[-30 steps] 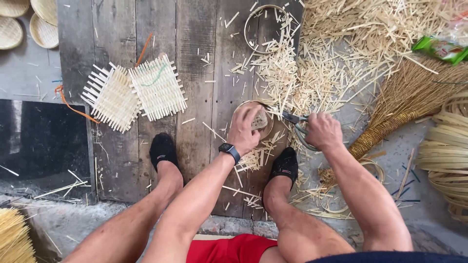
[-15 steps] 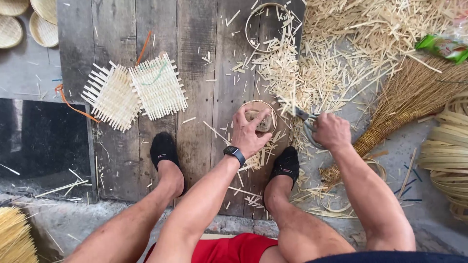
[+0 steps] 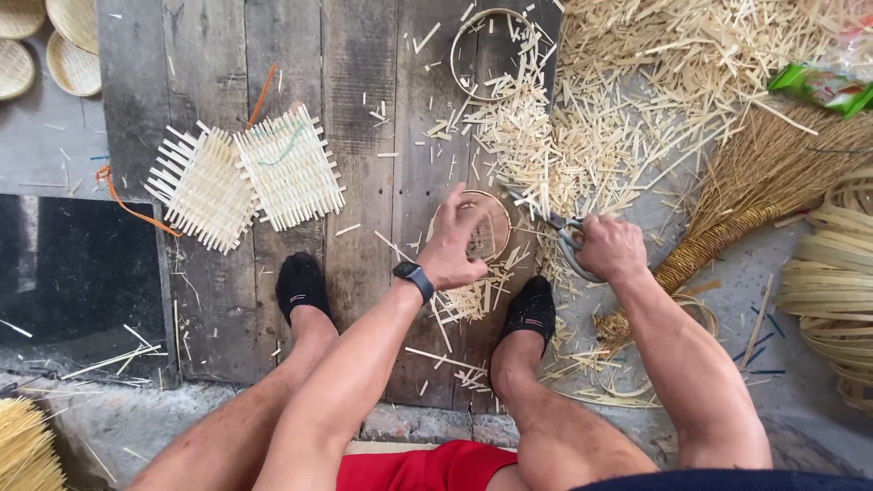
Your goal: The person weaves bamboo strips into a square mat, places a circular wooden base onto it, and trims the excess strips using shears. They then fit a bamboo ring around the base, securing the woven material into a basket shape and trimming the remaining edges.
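My left hand [image 3: 457, 241], with a dark watch on its wrist, grips a small round woven bamboo basket [image 3: 486, 232] on the wooden boards, its fingers over the rim. My right hand [image 3: 607, 247] is closed around the handles of a pair of scissors [image 3: 561, 231], whose blades point left toward the basket's right edge. Short cut bamboo strips [image 3: 473, 295] lie under and around the basket, between my feet in black socks.
Two square woven bamboo mats [image 3: 244, 175] lie to the left on the boards. A bamboo ring [image 3: 486, 50] and a heap of bamboo offcuts [image 3: 627, 100] sit at the top right. A straw broom [image 3: 755, 205] and coiled bamboo strips [image 3: 832, 282] are at the right. Round trays [image 3: 50, 41] are top left.
My left hand has shifted on the basket, turning it and spreading its fingers over the rim. The right hand with the scissors has stayed beside the basket's right edge.
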